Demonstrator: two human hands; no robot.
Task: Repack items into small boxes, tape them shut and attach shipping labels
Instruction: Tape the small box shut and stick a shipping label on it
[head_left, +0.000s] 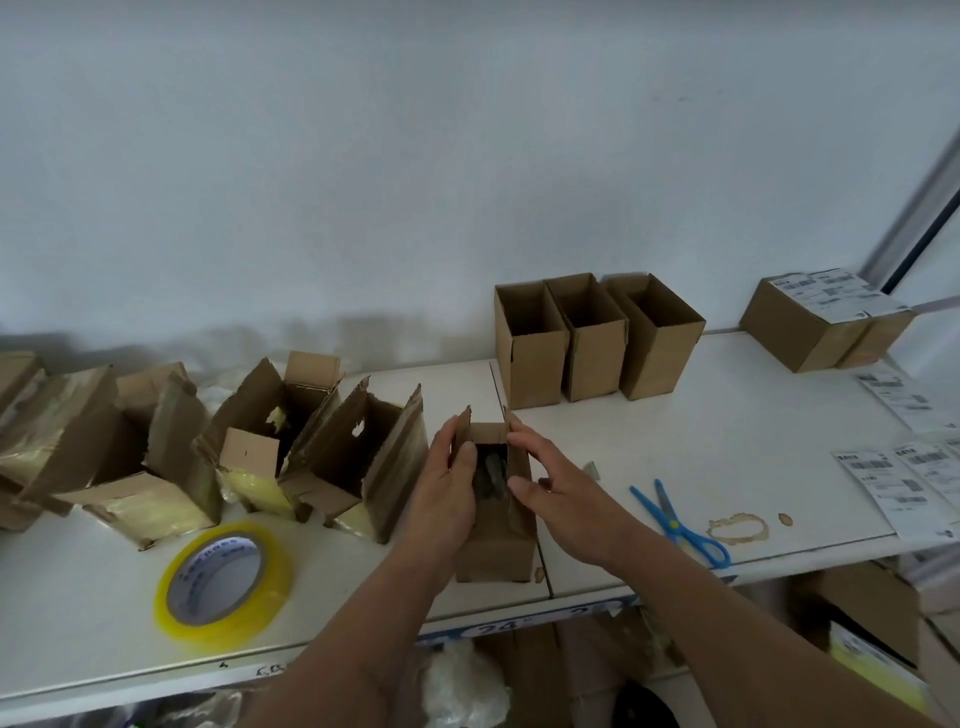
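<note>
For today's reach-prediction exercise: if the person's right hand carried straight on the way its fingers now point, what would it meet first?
The right hand points left, toward the small open box between both hands. Its fingers are already at the right flap, so it would likely push that flap first; exact contact is hard to judge.

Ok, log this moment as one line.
step: closing flaps | left hand: grips small box | right hand: on flap | tape roll: untouched

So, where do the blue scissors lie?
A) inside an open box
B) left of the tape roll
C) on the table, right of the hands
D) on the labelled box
C: the scissors lie flat on the table, to the right of the right hand.
</note>
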